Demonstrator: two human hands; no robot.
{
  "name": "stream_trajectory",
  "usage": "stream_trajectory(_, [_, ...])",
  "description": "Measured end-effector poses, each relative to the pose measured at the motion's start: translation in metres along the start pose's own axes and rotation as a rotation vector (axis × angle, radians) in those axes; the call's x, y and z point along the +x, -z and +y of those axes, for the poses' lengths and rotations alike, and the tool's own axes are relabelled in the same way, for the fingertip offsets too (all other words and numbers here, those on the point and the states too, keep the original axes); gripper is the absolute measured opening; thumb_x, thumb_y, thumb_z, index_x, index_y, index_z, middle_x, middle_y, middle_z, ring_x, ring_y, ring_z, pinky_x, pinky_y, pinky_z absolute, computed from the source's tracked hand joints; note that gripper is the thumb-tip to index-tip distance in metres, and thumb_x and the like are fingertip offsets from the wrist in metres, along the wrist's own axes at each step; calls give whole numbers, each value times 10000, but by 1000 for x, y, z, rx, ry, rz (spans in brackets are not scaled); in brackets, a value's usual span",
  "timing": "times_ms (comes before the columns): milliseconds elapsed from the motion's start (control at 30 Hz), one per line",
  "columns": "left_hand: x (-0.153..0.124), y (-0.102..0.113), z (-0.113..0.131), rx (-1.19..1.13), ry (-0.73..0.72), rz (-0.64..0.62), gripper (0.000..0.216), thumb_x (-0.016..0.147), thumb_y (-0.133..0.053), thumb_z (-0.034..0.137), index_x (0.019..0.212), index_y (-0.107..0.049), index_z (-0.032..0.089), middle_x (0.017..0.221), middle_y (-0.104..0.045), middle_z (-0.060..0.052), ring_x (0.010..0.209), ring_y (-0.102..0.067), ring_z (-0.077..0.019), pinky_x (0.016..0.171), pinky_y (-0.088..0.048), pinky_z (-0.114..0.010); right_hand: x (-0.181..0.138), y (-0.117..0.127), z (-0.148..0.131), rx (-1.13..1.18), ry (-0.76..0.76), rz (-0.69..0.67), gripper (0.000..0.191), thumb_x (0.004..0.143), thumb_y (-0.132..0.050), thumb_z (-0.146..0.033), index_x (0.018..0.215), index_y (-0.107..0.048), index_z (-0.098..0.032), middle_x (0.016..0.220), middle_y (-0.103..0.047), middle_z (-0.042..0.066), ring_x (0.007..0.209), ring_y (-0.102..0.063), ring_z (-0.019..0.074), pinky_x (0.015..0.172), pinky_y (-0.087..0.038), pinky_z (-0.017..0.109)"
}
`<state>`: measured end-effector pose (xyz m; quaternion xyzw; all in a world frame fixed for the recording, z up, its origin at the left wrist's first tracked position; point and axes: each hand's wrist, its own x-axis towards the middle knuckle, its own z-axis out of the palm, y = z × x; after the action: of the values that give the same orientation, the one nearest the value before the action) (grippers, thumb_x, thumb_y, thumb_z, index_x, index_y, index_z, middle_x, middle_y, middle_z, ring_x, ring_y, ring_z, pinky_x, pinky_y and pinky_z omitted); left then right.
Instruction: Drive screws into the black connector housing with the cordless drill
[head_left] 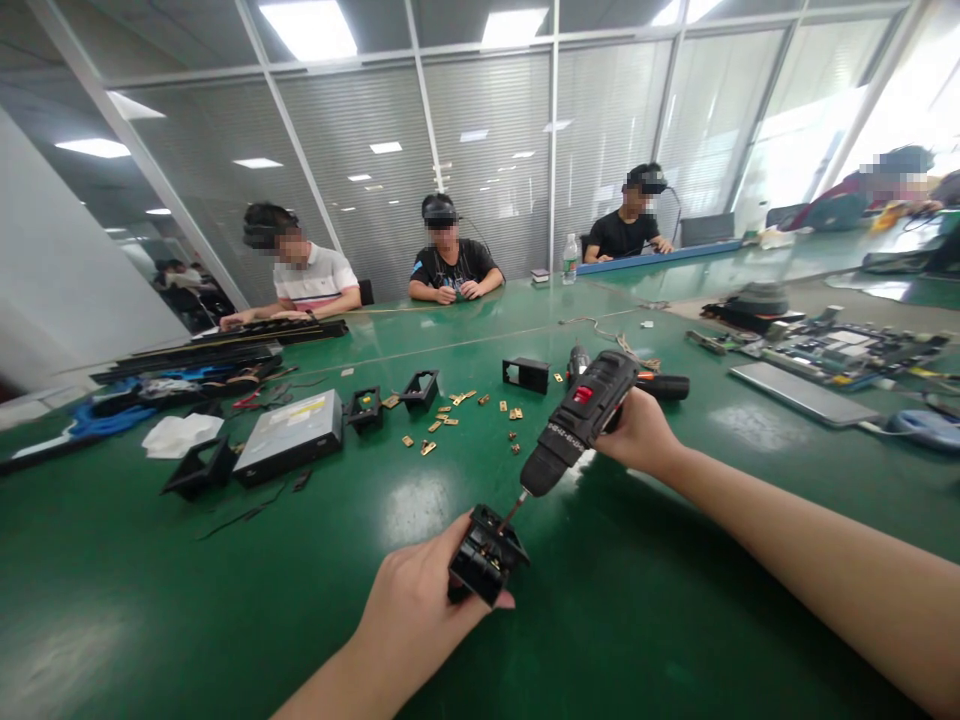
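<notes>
My left hand point(420, 590) is closed round a black plastic socket housing point(480, 565) with small brass parts inside it. In my right hand point(637, 432) is a black cordless drill point(581, 415), its grip mostly hidden by the fingers. The drill slants down to the left, and the tip of its bit point(513, 512) reaches into the housing, at or very near a brass part. Beyond the hands lie several loose brass pieces point(448, 420) and small brass parts point(514, 437). A black rectangular frame point(525, 375) stands just left of the drill.
On the green table point(360, 600), a metal disc drive point(291, 438) sits left among black frames point(199, 468) and white tissue point(181, 437). Circuit boards point(832, 345) and a silver slab point(802, 392) lie right. Several people sit across the table, near a water bottle point(570, 260).
</notes>
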<state>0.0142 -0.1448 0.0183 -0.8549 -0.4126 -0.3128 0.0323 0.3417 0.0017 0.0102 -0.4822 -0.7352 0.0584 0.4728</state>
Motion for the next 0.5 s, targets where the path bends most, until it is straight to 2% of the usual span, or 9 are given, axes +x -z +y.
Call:
stream_trajectory(267, [1,1,-3,-10,-39,0,504,881,-679,613,1126,-615,178,813,-783,-38,628,-752,-204,538,-586,-288,1,-1,1,-31,-1,-15,311,639,-784,-393,848,-635,-216,846,-740,66,781,-697,291,717,-553,400])
stream_trajectory(500, [1,0,-3,42,-63,55,571,919,-596,647,1199,-571,150,784,-776,-48,613,-753,-213,516,-580,-295,1,-2,4,30,44,25,300,661,-784,-378,860,-636,-209,866,-748,66,793,-701,281,732,-556,388])
